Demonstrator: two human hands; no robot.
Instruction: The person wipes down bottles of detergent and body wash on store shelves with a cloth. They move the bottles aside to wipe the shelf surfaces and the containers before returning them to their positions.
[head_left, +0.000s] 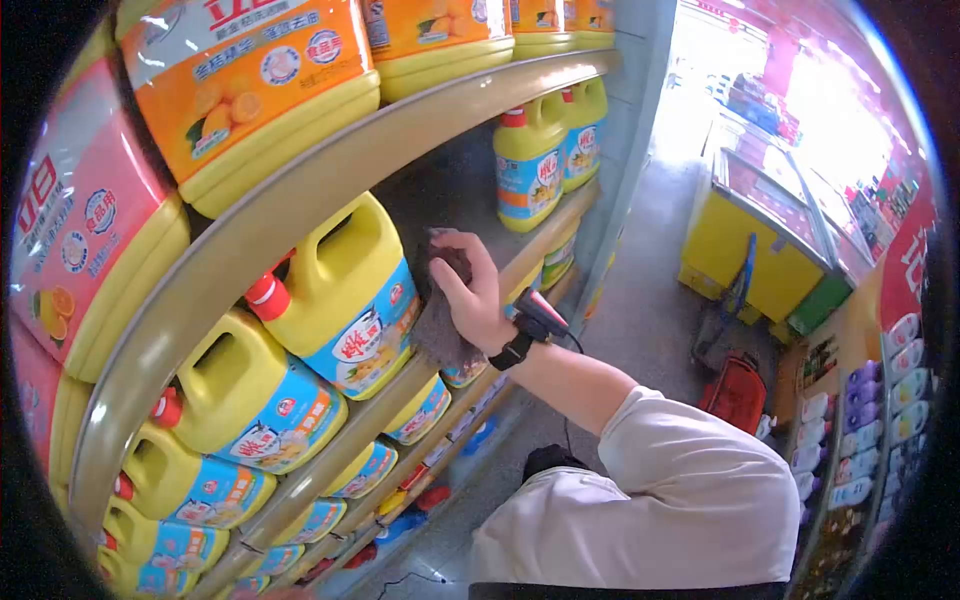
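right hand [476, 300], black strap [512, 351] at wrist, reaches to tan-edged metal shelf [552, 240]. fingers curled, gripping crumpled dark grey-brown cloth [437, 328]. cloth bunched in hand, lower part draping toward shelf's front edge, just beside large yellow plastic jug with red cap and blue label [345, 295]. two smaller yellow red-capped bottles [530, 165] farther along same shelf. left hand: apparently only blurred sliver [285, 593] at bottom edge; cannot tell state of its fingers.
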